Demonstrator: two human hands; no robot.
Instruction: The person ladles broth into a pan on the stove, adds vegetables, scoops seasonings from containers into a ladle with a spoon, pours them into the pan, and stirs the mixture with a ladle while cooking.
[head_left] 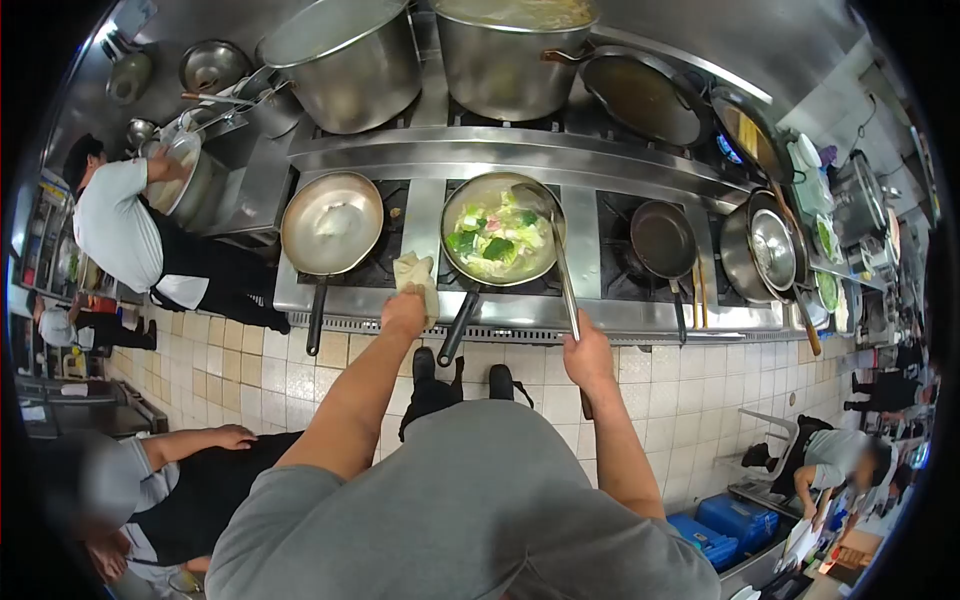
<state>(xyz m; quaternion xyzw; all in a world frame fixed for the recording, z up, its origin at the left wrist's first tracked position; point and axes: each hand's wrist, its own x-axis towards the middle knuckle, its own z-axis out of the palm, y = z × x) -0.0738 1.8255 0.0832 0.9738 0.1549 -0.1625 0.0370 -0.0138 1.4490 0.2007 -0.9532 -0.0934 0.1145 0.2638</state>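
Note:
My left hand is closed on a folded beige cloth at the stove's front edge, just left of the middle pan. In my right hand is the handle of a long metal ladle, whose bowl dips into that pan's right side. Green leaves and pale vegetables lie in cloudy liquid in the middle pan. Its black handle points toward me, between my hands. To the left, a second pan holds some whitish liquid.
Two large pots stand behind. A small dark pan and stacked pans are on the right burners. Co-workers stand at the left and lower left; another person is at the lower right.

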